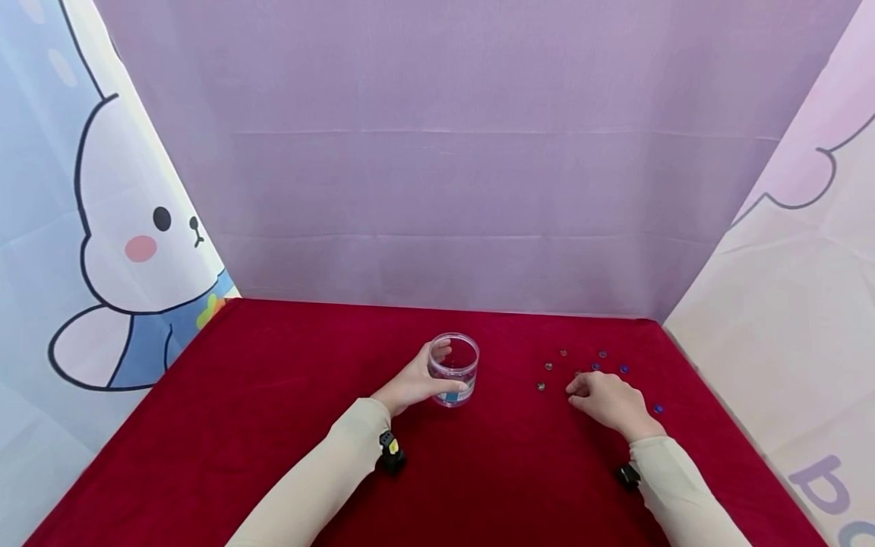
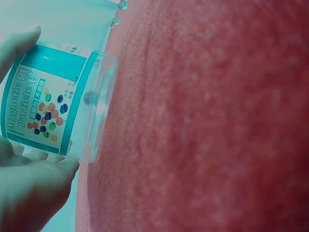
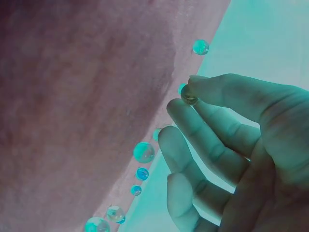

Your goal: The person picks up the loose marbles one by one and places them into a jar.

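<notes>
The left hand wraps its fingers round a clear jar standing upright on the red cloth, mouth up. The right hand, well apart among scattered beads, pinches one bead between thumb and forefinger.

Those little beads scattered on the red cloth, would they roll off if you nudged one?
Probably a short way: the beads look round and glossy, so they should roll easily, though the fuzzy red cloth would likely slow them. They seem slippery too; the right hand pinches one bead at its fingertips. The label on the jar, gripped by the left hand, reads "Magnetic", so they may cling together.
</notes>
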